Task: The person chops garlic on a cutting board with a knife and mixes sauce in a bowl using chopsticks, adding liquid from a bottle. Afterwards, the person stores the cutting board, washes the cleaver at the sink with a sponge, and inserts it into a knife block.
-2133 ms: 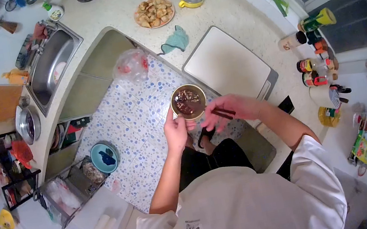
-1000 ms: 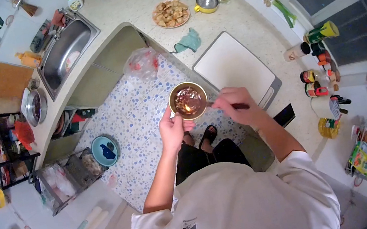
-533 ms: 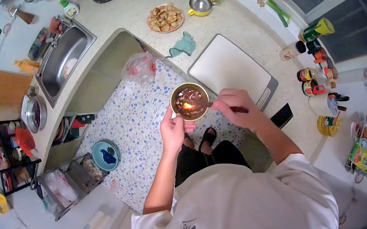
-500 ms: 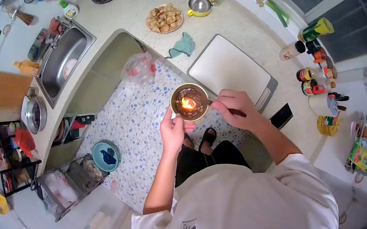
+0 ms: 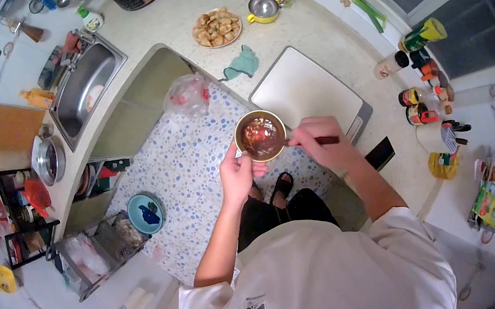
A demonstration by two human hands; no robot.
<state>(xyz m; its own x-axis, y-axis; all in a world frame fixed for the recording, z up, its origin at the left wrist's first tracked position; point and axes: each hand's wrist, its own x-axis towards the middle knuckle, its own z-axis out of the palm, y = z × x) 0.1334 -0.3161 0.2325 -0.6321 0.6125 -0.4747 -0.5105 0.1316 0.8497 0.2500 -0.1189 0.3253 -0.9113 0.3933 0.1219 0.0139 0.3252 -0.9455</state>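
Note:
My left hand (image 5: 242, 172) grips a round gold-rimmed metal bowl (image 5: 236, 131) from below and the left, with the thumb near its rim. Inside is a glossy reddish-brown sauce (image 5: 261, 136) with bright reflections. My right hand (image 5: 322, 142) is closed around a utensil with a dark brown handle (image 5: 327, 140). The utensil reaches over the bowl's right rim; its working end is hidden, so I cannot tell its kind. Both hands hold the bowl and utensil in front of my body, near the counter's edge.
A white cutting board (image 5: 305, 89) with grey edges lies on the counter beside a green cloth (image 5: 241, 64). Farther back are a plate of fried pieces (image 5: 217, 27) and a yellow-handled metal cup (image 5: 263, 9). A phone (image 5: 380, 154) lies right; the sink (image 5: 85, 83) is left.
The bowl has shifted slightly right, and the bright glare in it has faded. The utensil's handle has swung from slanting to nearly level as my right hand turned.

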